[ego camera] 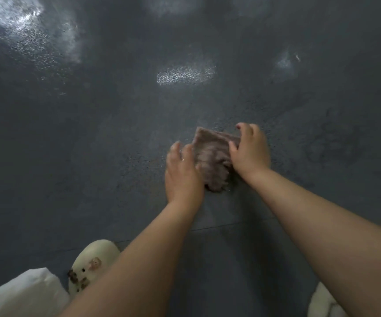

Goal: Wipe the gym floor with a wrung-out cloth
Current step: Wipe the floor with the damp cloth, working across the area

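The floor (93, 145) is dark grey and fills almost the whole frame. It looks a bit bumpy, like tiny dots all over. Bright white patches of light (186, 74) shine on it in the upper left, the top middle and the upper right, and those spots look wet and sparkly. A thin straight line (230, 225) runs across the floor in the lower half, like a seam between two pieces. A little right of the middle lies a small pinkish-brown cloth (211, 154), flat on the floor and a bit crumpled at its near end. The left hand (182, 175) rests on the cloth's left edge with its fingers mostly straight and pointing up the frame. The right hand (250, 152) sits on the cloth's right side, and its fingers bend over the far corner; the picture is blurry here, so it may be holding that corner or only pressing it. Both bare arms reach in from the bottom. At the lower left is a cream shoe (93, 261) with little brown charms, beside some white fabric (22, 294). Another pale shoe (322, 303) peeks in at the lower right.
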Demonstrator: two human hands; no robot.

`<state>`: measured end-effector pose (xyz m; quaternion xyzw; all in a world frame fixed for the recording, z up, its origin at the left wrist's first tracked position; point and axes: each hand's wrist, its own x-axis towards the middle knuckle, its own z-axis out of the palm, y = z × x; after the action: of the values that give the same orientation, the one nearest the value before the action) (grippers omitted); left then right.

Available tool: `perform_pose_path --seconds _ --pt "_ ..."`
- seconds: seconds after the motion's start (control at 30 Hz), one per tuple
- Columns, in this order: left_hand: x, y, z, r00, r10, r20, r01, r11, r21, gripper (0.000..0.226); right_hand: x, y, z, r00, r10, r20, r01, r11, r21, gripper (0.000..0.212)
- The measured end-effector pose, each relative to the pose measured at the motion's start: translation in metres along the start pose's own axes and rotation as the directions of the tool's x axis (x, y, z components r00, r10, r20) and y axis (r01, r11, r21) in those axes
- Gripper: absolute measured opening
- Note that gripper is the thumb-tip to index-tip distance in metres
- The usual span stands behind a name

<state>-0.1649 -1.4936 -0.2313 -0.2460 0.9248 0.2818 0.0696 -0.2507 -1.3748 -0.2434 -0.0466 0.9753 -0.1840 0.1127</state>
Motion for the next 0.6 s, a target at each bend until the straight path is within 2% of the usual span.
perform_pose_path --seconds 0.07,0.13,0.23,0.3,0.43,0.5,0.6 --pt "-0.001 0.011 0.014 0.981 0.172 0.089 -0.177 0.982 0.062 0.054 -0.005 0.012 0.007 1.000 0.015 0.008 -0.014 0.998 -0.068 0.042" --pt "0.010 0.020 0.029 0.945 0.261 0.196 -0.291 0.946 0.144 0.060 -0.009 0.024 0.013 0.998 0.061 0.030 -0.056 0.989 -0.136 0.041" --pt "0.025 0.025 0.056 0.909 0.232 0.345 -0.353 0.869 0.346 0.070 -0.006 0.039 0.014 0.993 0.114 0.031 -0.106 0.976 -0.188 0.047" --pt "0.030 0.017 0.068 0.908 0.204 0.365 -0.358 0.831 0.426 0.073 0.001 0.048 0.013 0.990 0.128 0.052 -0.113 0.967 -0.229 0.052" --pt "0.050 -0.004 0.060 0.860 0.356 0.366 -0.502 0.721 0.478 0.062 0.011 0.067 0.009 0.982 0.163 0.098 -0.131 0.953 -0.273 0.053" --pt "0.073 -0.007 0.050 0.882 0.317 0.348 -0.460 0.738 0.494 0.061 0.011 0.074 0.007 0.984 0.144 0.106 -0.108 0.951 -0.289 0.052" --pt "0.106 -0.002 0.040 0.975 0.079 0.209 -0.171 0.866 0.471 0.064 0.010 0.078 0.008 0.990 0.113 0.089 -0.085 0.959 -0.270 0.051"
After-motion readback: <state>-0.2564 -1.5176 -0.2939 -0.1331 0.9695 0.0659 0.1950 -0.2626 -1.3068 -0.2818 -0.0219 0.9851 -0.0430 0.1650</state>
